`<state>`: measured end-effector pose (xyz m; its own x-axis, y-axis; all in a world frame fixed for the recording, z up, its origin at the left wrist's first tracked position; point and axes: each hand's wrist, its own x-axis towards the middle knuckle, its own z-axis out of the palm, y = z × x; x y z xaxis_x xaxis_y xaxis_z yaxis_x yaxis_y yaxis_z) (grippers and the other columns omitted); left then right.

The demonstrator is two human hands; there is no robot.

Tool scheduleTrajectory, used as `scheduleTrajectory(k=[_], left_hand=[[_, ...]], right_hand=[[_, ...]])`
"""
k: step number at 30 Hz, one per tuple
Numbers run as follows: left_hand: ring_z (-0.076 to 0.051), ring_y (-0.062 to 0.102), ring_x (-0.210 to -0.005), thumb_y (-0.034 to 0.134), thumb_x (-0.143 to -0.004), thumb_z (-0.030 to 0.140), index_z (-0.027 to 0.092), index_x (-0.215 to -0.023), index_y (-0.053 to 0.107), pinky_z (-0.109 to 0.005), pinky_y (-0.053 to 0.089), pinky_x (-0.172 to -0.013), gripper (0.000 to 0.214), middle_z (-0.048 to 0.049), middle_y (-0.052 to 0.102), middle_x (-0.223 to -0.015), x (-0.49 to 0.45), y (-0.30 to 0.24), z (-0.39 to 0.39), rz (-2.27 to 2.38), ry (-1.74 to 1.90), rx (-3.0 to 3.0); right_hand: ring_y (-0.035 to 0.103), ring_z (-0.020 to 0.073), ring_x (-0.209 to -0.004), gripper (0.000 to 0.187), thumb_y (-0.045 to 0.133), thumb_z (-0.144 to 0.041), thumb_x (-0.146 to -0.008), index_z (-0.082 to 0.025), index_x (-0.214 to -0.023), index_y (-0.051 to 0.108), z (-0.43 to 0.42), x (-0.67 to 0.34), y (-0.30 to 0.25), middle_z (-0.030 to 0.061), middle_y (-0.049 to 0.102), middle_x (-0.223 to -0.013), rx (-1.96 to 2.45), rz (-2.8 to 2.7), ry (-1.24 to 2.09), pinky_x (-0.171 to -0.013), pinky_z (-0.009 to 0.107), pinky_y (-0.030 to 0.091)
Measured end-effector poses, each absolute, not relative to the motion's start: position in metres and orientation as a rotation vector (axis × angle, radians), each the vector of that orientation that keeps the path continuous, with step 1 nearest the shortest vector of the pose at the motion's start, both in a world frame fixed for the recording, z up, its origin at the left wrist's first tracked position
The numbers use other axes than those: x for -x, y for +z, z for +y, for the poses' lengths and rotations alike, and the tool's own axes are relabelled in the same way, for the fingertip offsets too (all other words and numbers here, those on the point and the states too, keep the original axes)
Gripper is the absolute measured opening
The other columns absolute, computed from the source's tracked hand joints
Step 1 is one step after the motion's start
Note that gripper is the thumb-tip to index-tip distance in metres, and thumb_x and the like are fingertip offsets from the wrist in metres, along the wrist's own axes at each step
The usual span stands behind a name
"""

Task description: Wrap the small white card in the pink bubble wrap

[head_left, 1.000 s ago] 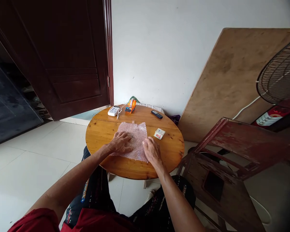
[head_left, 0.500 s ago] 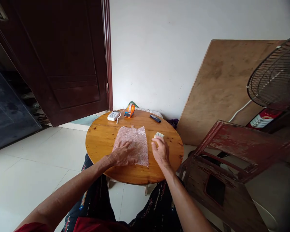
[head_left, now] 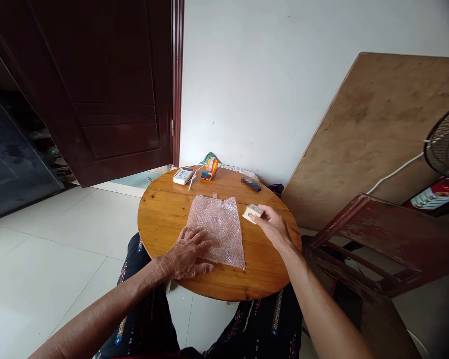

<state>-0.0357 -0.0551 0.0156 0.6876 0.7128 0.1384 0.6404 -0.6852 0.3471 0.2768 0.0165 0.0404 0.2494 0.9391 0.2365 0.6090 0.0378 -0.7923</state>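
A sheet of pinkish bubble wrap (head_left: 224, 224) lies flat on the round wooden table (head_left: 164, 209). My left hand (head_left: 190, 252) rests on its near left corner with the fingers spread. To the right of the sheet, my right hand (head_left: 273, 224) grips a small pale box (head_left: 253, 213) between thumb and fingers. The box has a red mark on its near side and is close to the tabletop; whether it touches the wood I cannot tell.
At the table's back stand an orange tape dispenser (head_left: 209, 169) and a white device (head_left: 183, 175) with a cable. A dark remote-like object (head_left: 251, 183), partly blurred, lies back right. A worn red chair (head_left: 381, 239) and a fan (head_left: 447, 139) stand at the right.
My right hand has closed on the small box, which now shows its front side. My left hand has shifted toward the near edge of the bubble wrap. The view has turned slightly.
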Motion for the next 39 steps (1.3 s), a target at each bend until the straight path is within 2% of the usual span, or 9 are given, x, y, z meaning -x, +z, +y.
scheduleTrajectory(k=[3,6,11,14,18,29,33,36,39], left_hand=[[-0.038,0.032,-0.147,0.051,-0.093,0.064,0.026,-0.14,0.055,-0.067,0.018,-0.119,0.061,-0.013,0.046,-0.154,0.037,0.018,-0.053,1.075,0.397,-2.617],[-0.038,0.036,-0.144,0.052,-0.093,0.061,0.025,-0.134,0.06,-0.067,0.019,-0.119,0.055,-0.0138,0.049,-0.151,0.036,0.019,-0.052,1.083,0.43,-2.589],[-0.036,0.043,-0.139,0.052,-0.095,0.057,0.024,-0.125,0.065,-0.065,0.023,-0.117,0.046,-0.0125,0.053,-0.148,0.039,0.018,-0.053,1.053,0.466,-2.585],[-0.035,0.046,-0.137,0.05,-0.096,0.057,0.024,-0.118,0.068,-0.062,0.026,-0.117,0.043,-0.0119,0.056,-0.145,0.04,0.017,-0.053,1.05,0.487,-2.593],[-0.035,0.044,-0.138,0.053,-0.095,0.055,0.023,-0.121,0.066,-0.06,0.024,-0.118,0.043,-0.0127,0.053,-0.148,0.039,0.015,-0.053,1.052,0.511,-2.59],[-0.032,0.047,-0.133,0.068,-0.086,0.029,0.023,-0.102,0.066,-0.058,0.023,-0.119,0.017,-0.0077,0.062,-0.133,0.043,0.015,-0.055,1.072,0.491,-2.602],[-0.027,0.057,-0.119,0.061,-0.089,0.022,0.022,-0.091,0.067,-0.059,0.022,-0.119,0.006,-0.0056,0.068,-0.116,0.039,0.017,-0.055,1.085,0.463,-2.651],[-0.023,0.062,-0.105,0.054,-0.091,0.015,0.02,-0.084,0.066,-0.056,0.025,-0.118,0.015,-0.0043,0.07,-0.101,0.035,0.013,-0.053,1.089,0.449,-2.736],[-0.021,0.062,-0.097,0.053,-0.089,0.011,0.019,-0.08,0.065,-0.054,0.028,-0.117,0.016,-0.0038,0.069,-0.093,0.032,0.007,-0.051,1.082,0.457,-2.813]], right_hand=[[0.07,0.0231,-0.093,0.054,0.071,-0.046,-0.074,-0.018,-0.12,0.065,0.003,-0.239,0.055,0.0079,0.076,-0.104,1.392,-1.542,0.847,-0.082,0.034,0.053],[0.069,0.0202,-0.084,0.04,0.067,-0.046,-0.076,-0.018,-0.106,0.071,-0.003,-0.203,0.056,0.0046,0.076,-0.091,1.374,-1.647,1.086,-0.072,0.029,0.051],[0.064,0.0193,-0.077,0.031,0.054,-0.045,-0.085,-0.02,-0.082,0.071,0.007,-0.185,0.043,0.0018,0.071,-0.08,1.588,-1.916,0.808,-0.068,0.029,0.047],[0.066,0.0225,-0.092,0.031,0.056,-0.041,-0.085,-0.021,-0.1,0.074,0.012,-0.193,0.045,0.0066,0.072,-0.103,1.666,-1.979,0.515,-0.081,0.033,0.049],[0.065,0.0266,-0.108,0.051,0.066,-0.039,-0.078,-0.02,-0.125,0.065,0.006,-0.198,0.047,0.0112,0.067,-0.124,1.562,-2.086,0.565,-0.093,0.038,0.049],[0.063,0.0193,-0.08,0.042,0.063,-0.025,-0.075,-0.02,-0.117,0.065,0.007,-0.193,0.031,0.0021,0.071,-0.091,1.556,-2.141,0.558,-0.076,0.03,0.048],[0.064,0.0199,-0.085,0.048,0.065,-0.024,-0.075,-0.019,-0.122,0.062,0.008,-0.195,0.026,0.0034,0.072,-0.098,1.528,-2.098,0.655,-0.08,0.031,0.05],[0.065,0.0221,-0.088,0.051,0.065,-0.024,-0.076,-0.02,-0.126,0.061,0.007,-0.195,0.021,0.0048,0.072,-0.101,1.521,-2.099,0.655,-0.083,0.035,0.051],[0.064,0.026,-0.108,0.062,0.067,-0.025,-0.076,-0.021,-0.136,0.054,0.002,-0.197,0.024,0.0096,0.068,-0.123,1.471,-2.047,0.62,-0.096,0.041,0.049]])
